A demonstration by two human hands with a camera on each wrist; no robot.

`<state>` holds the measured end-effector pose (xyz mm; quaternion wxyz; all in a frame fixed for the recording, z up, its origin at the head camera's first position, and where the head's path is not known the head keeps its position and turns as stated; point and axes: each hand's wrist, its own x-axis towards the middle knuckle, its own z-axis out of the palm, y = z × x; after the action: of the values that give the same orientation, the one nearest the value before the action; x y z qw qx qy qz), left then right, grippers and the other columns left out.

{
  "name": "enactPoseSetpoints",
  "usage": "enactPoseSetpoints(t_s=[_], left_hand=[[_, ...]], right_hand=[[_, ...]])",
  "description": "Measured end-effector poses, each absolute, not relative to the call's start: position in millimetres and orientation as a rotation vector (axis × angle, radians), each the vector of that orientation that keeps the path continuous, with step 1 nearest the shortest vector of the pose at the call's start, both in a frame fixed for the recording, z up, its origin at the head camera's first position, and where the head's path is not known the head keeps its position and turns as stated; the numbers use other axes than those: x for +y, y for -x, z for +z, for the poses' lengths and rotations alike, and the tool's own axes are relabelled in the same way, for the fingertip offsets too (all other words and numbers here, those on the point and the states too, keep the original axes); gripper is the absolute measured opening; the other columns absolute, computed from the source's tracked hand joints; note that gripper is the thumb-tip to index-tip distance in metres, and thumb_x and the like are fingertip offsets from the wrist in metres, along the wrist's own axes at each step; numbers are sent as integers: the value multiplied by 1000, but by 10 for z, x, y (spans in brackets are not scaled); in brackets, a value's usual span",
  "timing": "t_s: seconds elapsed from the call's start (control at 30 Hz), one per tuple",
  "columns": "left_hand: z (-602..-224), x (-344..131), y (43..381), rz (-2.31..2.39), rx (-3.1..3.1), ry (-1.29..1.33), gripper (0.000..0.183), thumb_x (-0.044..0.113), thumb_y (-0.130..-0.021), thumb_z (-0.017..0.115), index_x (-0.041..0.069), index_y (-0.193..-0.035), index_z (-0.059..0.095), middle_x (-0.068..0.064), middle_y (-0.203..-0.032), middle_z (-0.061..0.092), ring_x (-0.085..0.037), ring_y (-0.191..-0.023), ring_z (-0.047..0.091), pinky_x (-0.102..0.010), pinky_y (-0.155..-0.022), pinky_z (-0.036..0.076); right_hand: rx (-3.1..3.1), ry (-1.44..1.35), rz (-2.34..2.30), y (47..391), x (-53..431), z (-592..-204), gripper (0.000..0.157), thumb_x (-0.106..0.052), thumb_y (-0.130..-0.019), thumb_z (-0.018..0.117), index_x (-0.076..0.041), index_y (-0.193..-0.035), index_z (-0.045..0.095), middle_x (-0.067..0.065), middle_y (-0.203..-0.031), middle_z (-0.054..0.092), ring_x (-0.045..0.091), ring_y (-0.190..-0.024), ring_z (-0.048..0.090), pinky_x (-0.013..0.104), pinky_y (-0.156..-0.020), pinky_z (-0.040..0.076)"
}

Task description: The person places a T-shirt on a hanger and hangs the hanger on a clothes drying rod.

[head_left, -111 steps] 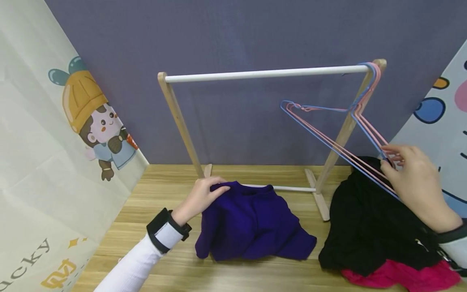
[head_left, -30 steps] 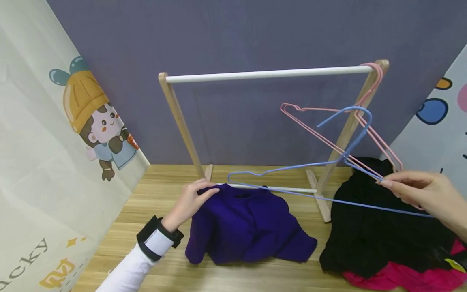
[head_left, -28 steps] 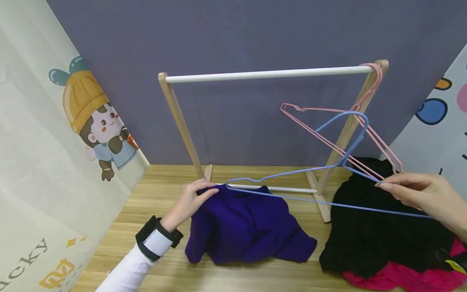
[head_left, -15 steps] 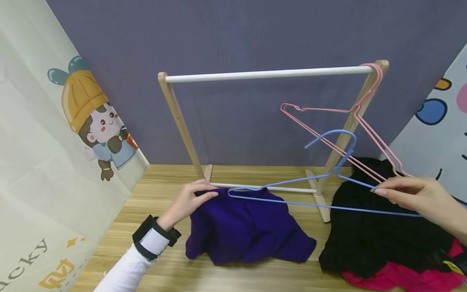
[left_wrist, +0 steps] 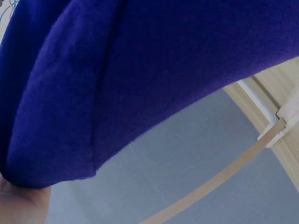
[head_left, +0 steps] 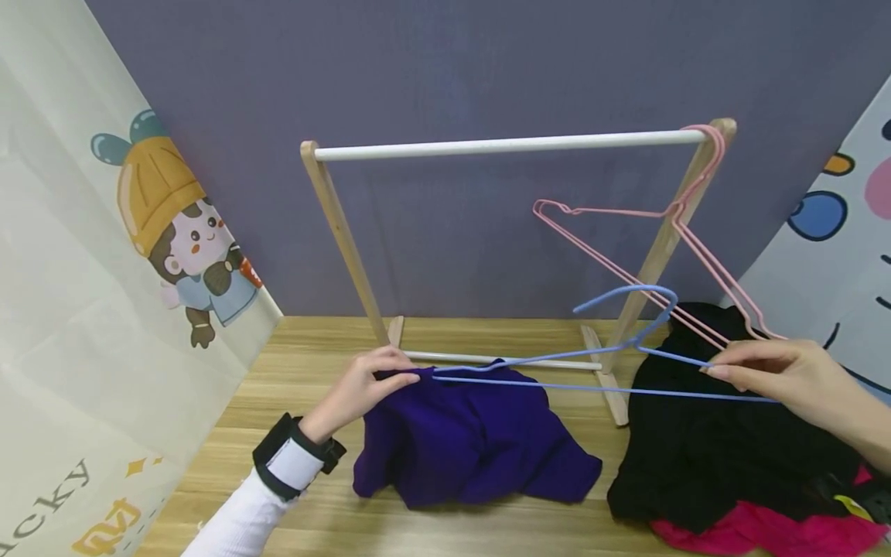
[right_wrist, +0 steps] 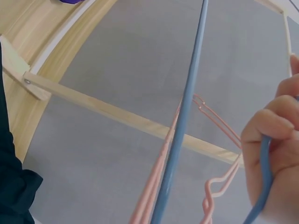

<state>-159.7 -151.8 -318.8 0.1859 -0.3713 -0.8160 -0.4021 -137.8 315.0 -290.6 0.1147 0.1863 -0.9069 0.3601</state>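
Note:
My left hand pinches the shoulder of a dark purple short-sleeved shirt, its neckline raised off the table. In the left wrist view the shirt's cloth covers much of the picture, with part of the hand at its lower edge. My right hand pinches a blue hanger by one shoulder end, fingers curled round its wire in the right wrist view. The hanger's hook points up; its far end lies at the shirt's neckline, close to my left fingertips.
A wooden garment rack with a white top rail stands behind. Pink hangers hang at the rail's right end. On the right of the wooden table lie a black garment and a bright pink one.
My right hand has taken the blue hanger off the rail and brought it left and down, its far end now at the shirt's neckline. My left hand, still gripping the shirt, shifted slightly left.

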Motion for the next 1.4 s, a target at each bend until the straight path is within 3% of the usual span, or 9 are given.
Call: enactPoseSetpoints(t_s=[0.23,0.47,0.7,0.87,1.07,1.4], left_hand=[[-3445,-1647,1797,-1283,-2347,1046,13,1,-75,64,9,-85,66,-5,-85,65,-16,-85,56,-36,-71,49],[-3221,-1607,1660,-1357,-2397,1066,13,-2,-76,62,3,-87,66,-11,-85,66,-21,-90,57,-40,-81,47],[-3177,-1610,1621,-1385,-2520,1041,12,2,-79,60,5,-90,66,-11,-88,67,-13,-86,58,-35,-75,49],[-3300,-1643,1692,-1402,-2550,1009,13,4,-80,61,10,-90,66,-6,-90,67,-11,-86,58,-34,-75,49],[-3154,-1578,1580,-1417,-2506,1042,10,1,-77,63,5,-86,66,-11,-84,67,-12,-80,58,-29,-68,49],[-3316,-1561,1639,-1343,-2433,1026,12,10,-76,66,9,-88,68,-4,-84,68,-12,-81,57,-35,-71,49]], right_hand=[[-2670,-537,994,1396,3209,-2930,13,-1,-75,65,-11,-82,68,-22,-81,57,4,-67,47,20,-47,44],[-2638,-628,1054,1419,3275,-2888,19,6,-74,62,-10,-82,67,-21,-82,58,4,-66,48,16,-47,43],[-2624,-614,1085,1400,3272,-2812,18,6,-75,61,-10,-81,67,-13,-73,57,11,-52,41,29,-35,31],[-2648,-582,1075,1396,3216,-2806,15,3,-76,62,-9,-83,66,-8,-71,57,11,-56,40,28,-38,29],[-2636,-535,1109,1384,3152,-2821,15,3,-77,60,-9,-86,65,-4,-58,48,13,-51,39,29,-37,27],[-2522,-654,1142,1347,2946,-2890,19,8,-73,62,-7,-85,65,-8,-63,53,8,-57,43,25,-40,32]])
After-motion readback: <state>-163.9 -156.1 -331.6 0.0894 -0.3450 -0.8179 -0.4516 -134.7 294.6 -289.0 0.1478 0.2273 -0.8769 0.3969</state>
